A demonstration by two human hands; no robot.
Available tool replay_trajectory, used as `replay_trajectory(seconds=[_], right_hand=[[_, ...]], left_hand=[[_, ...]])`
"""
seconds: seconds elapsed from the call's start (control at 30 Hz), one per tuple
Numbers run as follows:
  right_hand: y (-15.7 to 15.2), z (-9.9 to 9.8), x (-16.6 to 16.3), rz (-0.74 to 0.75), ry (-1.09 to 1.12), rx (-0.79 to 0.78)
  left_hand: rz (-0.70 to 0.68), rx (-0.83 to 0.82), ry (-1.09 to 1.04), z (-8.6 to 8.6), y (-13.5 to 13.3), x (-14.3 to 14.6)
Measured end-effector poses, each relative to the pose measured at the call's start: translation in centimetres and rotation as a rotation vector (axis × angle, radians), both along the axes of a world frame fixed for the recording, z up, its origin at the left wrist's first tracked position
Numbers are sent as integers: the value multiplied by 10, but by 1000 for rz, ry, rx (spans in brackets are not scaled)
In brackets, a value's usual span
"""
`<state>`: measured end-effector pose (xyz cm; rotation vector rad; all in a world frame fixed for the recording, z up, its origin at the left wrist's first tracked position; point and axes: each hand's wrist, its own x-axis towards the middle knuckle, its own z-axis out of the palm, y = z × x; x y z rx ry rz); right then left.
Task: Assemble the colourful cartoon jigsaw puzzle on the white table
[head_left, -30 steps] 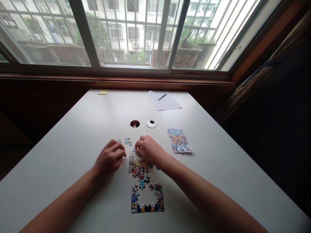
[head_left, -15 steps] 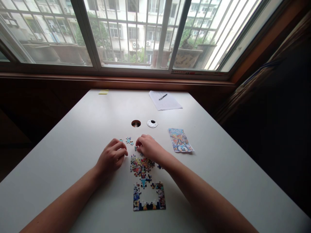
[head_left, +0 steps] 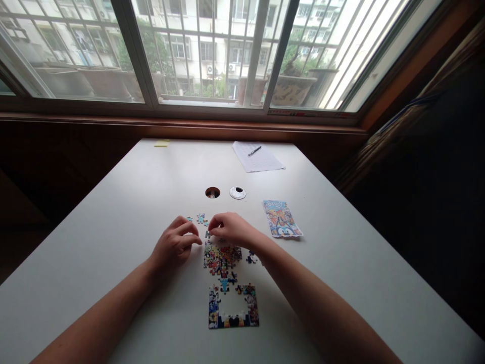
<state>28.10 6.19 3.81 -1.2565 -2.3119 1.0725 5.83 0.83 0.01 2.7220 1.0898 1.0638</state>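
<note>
My right hand (head_left: 230, 226) pinches a small jigsaw piece (head_left: 208, 234) between thumb and fingertips, just above the partly joined puzzle section (head_left: 222, 256). My left hand (head_left: 179, 241) rests at that section's left edge, fingers loosely bent and apart, with nothing visible in them. Nearer to me lies a joined puzzle frame (head_left: 212, 307) with a bare middle; a blue piece (head_left: 224, 284) sits at its top opening. Loose blue pieces (head_left: 200, 218) are spread beyond my hands, and dark loose pieces (head_left: 251, 258) lie beside my right wrist, partly hidden by it.
A colourful printed picture sheet (head_left: 281, 219) lies to the right. Farther back are a round cable hole (head_left: 212, 192), its loose cover (head_left: 238, 192), paper sheets (head_left: 257, 161) with a pen (head_left: 254, 150), and yellow sticky notes (head_left: 161, 143). A barred window is behind the white table (head_left: 113, 202).
My right hand has moved slightly left and nearer to me with the piece, toward the upper left of the joined section. My left fingertips have shifted a little to the right.
</note>
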Motion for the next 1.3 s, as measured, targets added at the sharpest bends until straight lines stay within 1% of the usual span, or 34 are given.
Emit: replay_trajectory(seconds=[0.27,0.53,0.7,1.03,1.3], right_hand=[[6,-2,1,103,-33,-1],[11,0,1,139,-38,-59],[12,-1,1,169,-38,-39],[11,-2,0,154,-27,-35],[11,-4,0,150,-17,-51]], left_hand=[[-41,-13,-5,-1,1,-1],[-44,-23,9,-3,1,-1],[-46,-22,28,-3,1,-2],[-43,-16,36,0,0,-1],[-45,-16,43,-2,1,-1]])
